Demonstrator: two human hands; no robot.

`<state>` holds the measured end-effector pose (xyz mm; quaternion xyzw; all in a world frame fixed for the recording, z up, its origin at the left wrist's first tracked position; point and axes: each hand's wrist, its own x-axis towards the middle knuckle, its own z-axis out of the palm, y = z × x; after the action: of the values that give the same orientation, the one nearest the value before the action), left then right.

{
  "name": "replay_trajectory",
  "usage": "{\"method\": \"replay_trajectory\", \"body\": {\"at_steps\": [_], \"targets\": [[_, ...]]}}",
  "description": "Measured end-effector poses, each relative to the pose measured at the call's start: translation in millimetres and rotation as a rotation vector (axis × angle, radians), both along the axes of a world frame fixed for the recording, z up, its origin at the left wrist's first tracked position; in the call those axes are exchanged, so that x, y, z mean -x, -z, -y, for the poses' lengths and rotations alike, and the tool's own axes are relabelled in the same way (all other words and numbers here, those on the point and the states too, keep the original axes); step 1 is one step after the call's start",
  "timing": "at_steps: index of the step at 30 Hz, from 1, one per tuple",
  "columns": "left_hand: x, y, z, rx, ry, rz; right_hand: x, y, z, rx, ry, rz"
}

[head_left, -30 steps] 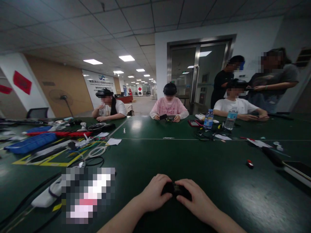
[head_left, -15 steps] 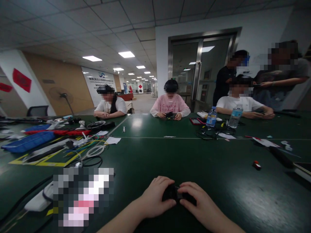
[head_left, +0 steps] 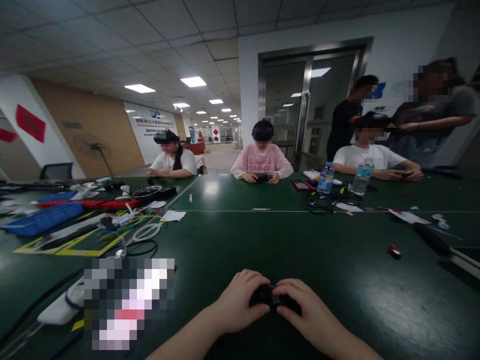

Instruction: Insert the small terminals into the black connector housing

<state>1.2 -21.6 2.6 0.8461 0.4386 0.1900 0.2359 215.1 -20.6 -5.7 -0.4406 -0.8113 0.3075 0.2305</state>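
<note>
Indoors, hands (head_left: 244, 301) (head_left: 304, 306) half-closed around a black object (head_left: 262, 296), green table (head_left: 300, 245) below, glass doors (head_left: 285, 95) beyond.

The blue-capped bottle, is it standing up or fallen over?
Standing up: the blue-capped bottle rises from the green table, with its cap at the top.

On the left side of the black object (head_left: 264, 295), the left grip (head_left: 240, 302) is clasped, fingers (head_left: 250, 276) arched along the far side, thumb (head_left: 258, 312) laid along the near side. On its right, the right grip (head_left: 308, 307) is curled likewise. Both bare forearms (head_left: 191, 327) are angled inward toward it.
</note>
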Motion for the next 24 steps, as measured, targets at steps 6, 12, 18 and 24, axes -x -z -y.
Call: {"method": "replay_trajectory", "body": {"at_steps": [6, 12, 18, 24], "targets": [[0.9, 2.1, -0.8, -0.011, 0.004, 0.027, 1.2, -2.7, 1.1, 0.005, 0.004, -0.002], [1.1, 3.6, -0.8, -0.006, -0.001, 0.029, 2.0, -3.5, 1.6, -0.001, 0.016, 0.006], [0.8, 2.2, -0.3, 0.005, 0.0, 0.028, 1.8, -1.6, 1.4, -0.025, 0.014, 0.004], [1.0, 3.4, -1.8, 0.006, 0.001, 0.015, 2.9, -2.6, 1.2, -0.025, 0.017, 0.005]]}}
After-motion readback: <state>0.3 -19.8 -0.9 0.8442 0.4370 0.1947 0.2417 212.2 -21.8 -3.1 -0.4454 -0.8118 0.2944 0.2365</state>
